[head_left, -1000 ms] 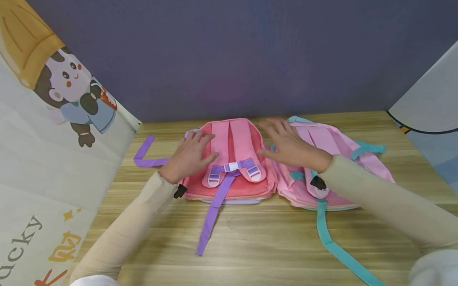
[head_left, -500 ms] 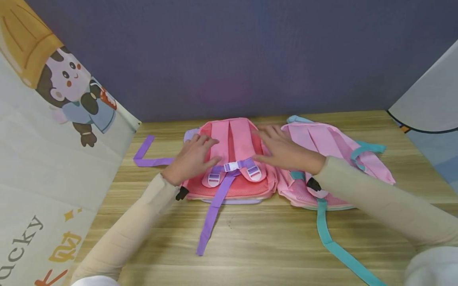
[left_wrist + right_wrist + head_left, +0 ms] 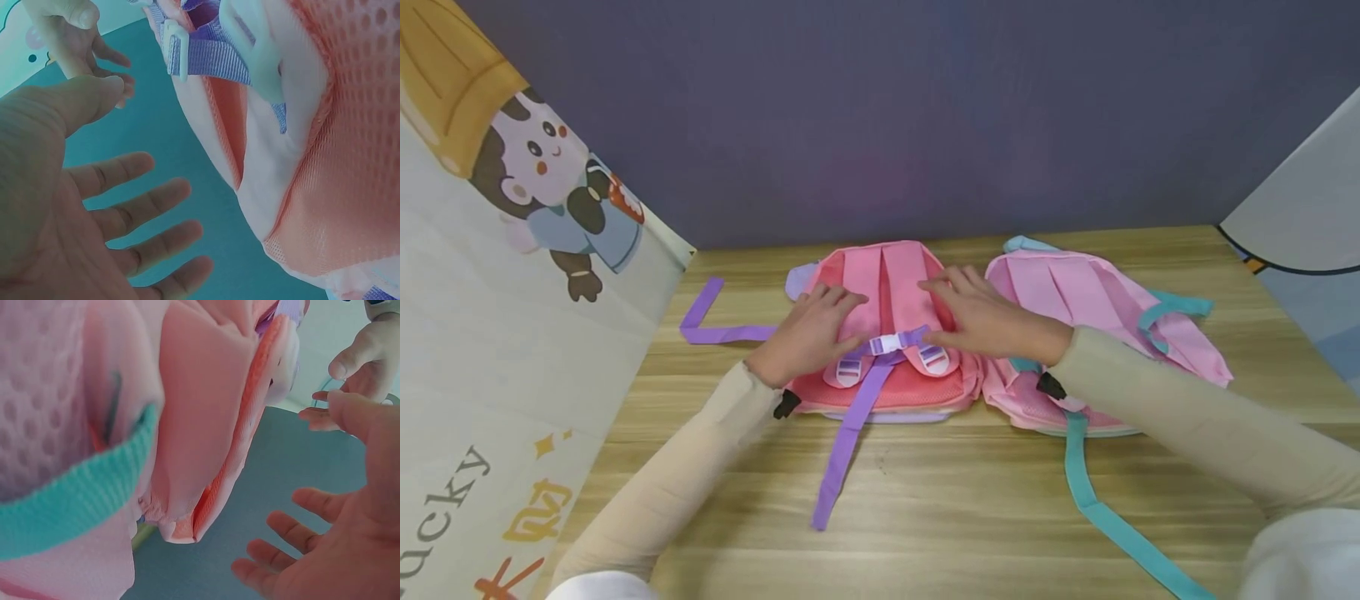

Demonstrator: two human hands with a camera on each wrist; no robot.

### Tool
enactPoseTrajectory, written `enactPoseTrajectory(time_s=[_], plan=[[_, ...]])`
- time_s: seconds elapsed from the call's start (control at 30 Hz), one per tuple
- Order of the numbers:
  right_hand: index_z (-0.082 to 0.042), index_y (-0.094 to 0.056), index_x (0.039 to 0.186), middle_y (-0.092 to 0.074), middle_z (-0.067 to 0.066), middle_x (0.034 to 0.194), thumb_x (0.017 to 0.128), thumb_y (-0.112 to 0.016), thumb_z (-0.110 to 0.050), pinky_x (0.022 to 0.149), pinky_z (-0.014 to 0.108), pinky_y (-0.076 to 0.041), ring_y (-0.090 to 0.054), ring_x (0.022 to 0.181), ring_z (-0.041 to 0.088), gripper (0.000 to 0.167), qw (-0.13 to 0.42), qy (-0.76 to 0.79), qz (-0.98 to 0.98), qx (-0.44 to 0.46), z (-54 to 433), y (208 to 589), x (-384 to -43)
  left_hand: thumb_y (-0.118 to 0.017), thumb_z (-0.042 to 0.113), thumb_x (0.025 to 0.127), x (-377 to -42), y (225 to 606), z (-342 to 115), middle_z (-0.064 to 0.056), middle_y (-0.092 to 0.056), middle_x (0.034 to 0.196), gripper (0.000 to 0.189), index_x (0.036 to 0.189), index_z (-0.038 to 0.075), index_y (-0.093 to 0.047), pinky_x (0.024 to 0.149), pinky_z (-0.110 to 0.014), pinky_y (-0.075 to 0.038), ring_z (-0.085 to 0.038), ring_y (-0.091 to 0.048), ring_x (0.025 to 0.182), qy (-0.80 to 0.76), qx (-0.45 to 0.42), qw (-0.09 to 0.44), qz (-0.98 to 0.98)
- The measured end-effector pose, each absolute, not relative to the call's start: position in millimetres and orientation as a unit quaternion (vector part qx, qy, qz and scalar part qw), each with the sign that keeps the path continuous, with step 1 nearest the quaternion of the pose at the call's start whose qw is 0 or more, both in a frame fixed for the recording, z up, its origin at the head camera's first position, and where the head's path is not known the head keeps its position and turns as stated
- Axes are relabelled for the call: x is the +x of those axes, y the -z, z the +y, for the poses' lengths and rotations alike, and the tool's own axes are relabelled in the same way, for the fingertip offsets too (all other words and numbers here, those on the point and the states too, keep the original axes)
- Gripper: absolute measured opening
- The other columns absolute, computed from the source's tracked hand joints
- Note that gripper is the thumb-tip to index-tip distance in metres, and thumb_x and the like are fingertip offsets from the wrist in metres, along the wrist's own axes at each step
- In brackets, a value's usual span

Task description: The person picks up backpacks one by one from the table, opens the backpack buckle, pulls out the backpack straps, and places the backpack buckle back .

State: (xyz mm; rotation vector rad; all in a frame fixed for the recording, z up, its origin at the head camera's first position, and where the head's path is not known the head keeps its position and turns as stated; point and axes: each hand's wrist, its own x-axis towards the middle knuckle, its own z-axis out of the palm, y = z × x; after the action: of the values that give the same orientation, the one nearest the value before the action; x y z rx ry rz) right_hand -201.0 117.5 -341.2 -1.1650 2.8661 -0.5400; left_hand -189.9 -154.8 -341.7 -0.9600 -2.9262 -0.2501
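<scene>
A coral-pink backpack [image 3: 917,392] lies on the table with its shoulder straps upward. A white buckle [image 3: 889,343] on purple webbing joins the two straps. Over the backpack's left side hovers my left hand [image 3: 808,329], fingers spread and holding nothing. My right hand [image 3: 981,312] is above its right side, with the fingers apart and nothing in them. Both wrist views show the hands facing each other, clear of the fabric: the left hand [image 3: 119,206] and the right hand [image 3: 325,531]. A purple strap [image 3: 850,450] trails from the backpack toward the front.
Beside it on the right lies a light pink backpack [image 3: 1082,292], partly covered by my right arm. Its teal strap [image 3: 1120,533] runs to the front edge. A dark wall [image 3: 925,117] stands behind the wooden table [image 3: 925,508], and a printed cartoon panel [image 3: 490,333] borders the left.
My right hand has moved left, from between the two backpacks to over the coral-pink one. The left hand has shifted slightly right, bringing the hands closer together. The backpacks stay in place.
</scene>
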Motion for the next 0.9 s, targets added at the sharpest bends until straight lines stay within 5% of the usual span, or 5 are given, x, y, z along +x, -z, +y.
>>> enactPoseTrajectory(time_s=[0.37,0.9], plan=[[-0.002,-0.043,0.135,-0.041,0.01,0.13,0.083,-0.073,-0.032,0.089,0.044,-0.04,-0.035,0.114,0.028,0.067,0.008,0.197,0.894,-0.403,111,345,-200,-0.064,0.04,0.089,-189,347,-150,-0.01,-0.053,0.122,0.058,0.134,0.007,-0.048,0.094,-0.042,-0.034,-0.027,-0.044,0.105,0.079,-0.339,0.022,-0.937],[-0.001,-0.05,0.129,-0.046,0.006,0.126,0.082,-0.074,-0.032,0.095,0.038,-0.04,-0.035,0.117,0.023,0.061,0.028,0.199,0.888,-0.414,105,347,-195,-0.067,0.04,0.086,-185,351,-145,-0.006,-0.055,0.117,0.054,0.127,0.008,-0.056,0.083,-0.041,-0.039,-0.023,-0.044,0.101,0.091,-0.353,0.01,-0.931]])
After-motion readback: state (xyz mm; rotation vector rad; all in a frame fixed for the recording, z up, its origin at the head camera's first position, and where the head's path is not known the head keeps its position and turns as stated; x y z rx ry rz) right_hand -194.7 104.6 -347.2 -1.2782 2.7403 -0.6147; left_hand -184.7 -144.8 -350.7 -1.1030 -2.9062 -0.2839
